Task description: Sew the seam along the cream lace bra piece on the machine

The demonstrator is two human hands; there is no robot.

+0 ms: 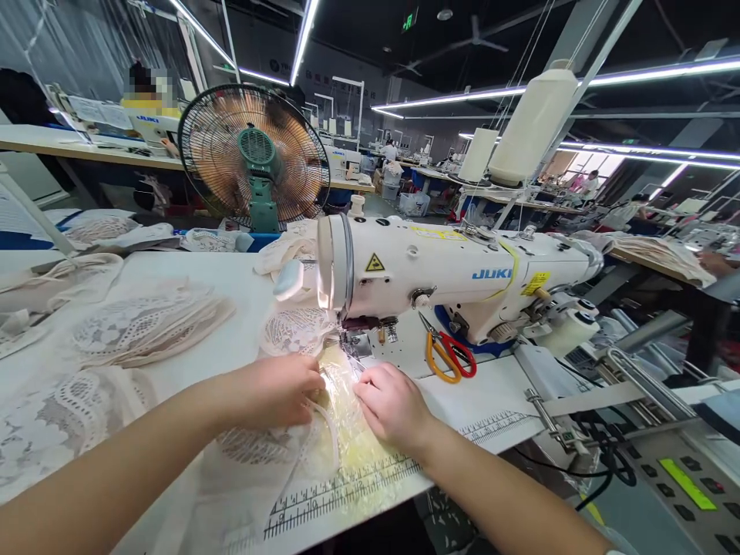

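Note:
A white JUKI sewing machine (451,277) stands on the white table (491,393). Its presser foot (354,345) rests at the far end of a cream lace fabric piece (341,432) that lies lit under the needle lamp. My left hand (277,389) presses down on the lace to the left of the foot, fingers curled on the fabric. My right hand (393,405) holds the same piece flat on the right side, fingertips close to the foot. Both hands grip the fabric against the table.
Scissors with orange and red handles (448,354) lie under the machine arm. Stacked lace pieces (144,324) cover the table's left. A standing fan (254,158) is behind. Thread cones (532,123) rise on the right; a control panel (682,482) sits lower right. Other people work at the far tables.

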